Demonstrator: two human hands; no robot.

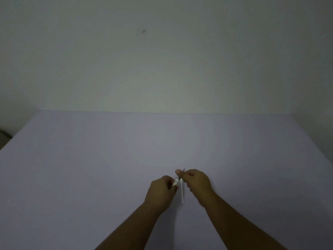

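Both my hands meet above the middle of a pale lilac table (90, 159). My left hand (160, 191) grips a short white piece with a dark tip (176, 182), possibly a pen cap or barrel. My right hand (197, 181) pinches a thin white stick-like part (182, 193) that hangs down between the hands, with a dark point showing above the thumb. The two pieces touch or nearly touch between my fingers. The dim light hides what the pieces are exactly.
A plain pale wall (162, 60) stands behind the table's far edge, with a small dark mark (143, 31) on it. The table's left edge falls away at a dark corner (4, 136).
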